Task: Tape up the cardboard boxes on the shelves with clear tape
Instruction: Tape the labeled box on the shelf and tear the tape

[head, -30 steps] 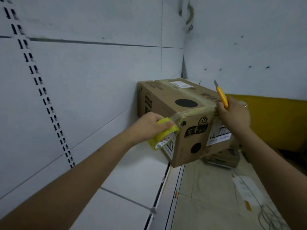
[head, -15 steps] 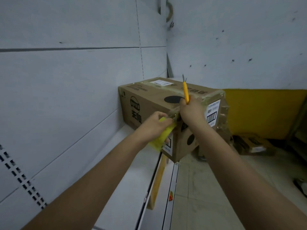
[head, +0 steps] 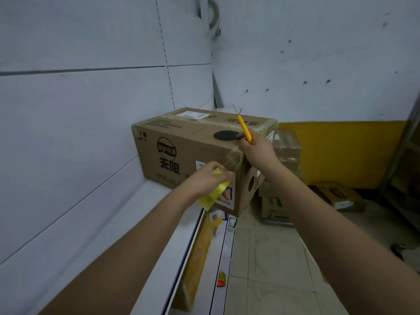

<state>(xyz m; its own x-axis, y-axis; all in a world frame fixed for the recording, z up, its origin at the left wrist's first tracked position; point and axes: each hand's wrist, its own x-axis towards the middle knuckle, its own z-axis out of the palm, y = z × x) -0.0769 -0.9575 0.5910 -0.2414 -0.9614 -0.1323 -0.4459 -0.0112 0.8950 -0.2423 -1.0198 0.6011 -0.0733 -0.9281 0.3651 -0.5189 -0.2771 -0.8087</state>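
Cardboard box (head: 188, 142) — left hand (head: 208, 178) fingers grip tape roll (head: 216, 192); right hand (head: 255, 151) pinches yellow cutter (head: 244, 128).

Yellowish roll of clear tape (head: 214, 192) largely covered by the left hand (head: 208, 178), brown cardboard box (head: 181, 151) lower near corner behind it, yellow-handled cutter (head: 244, 129) blade motion-blurred, small box print unreadable
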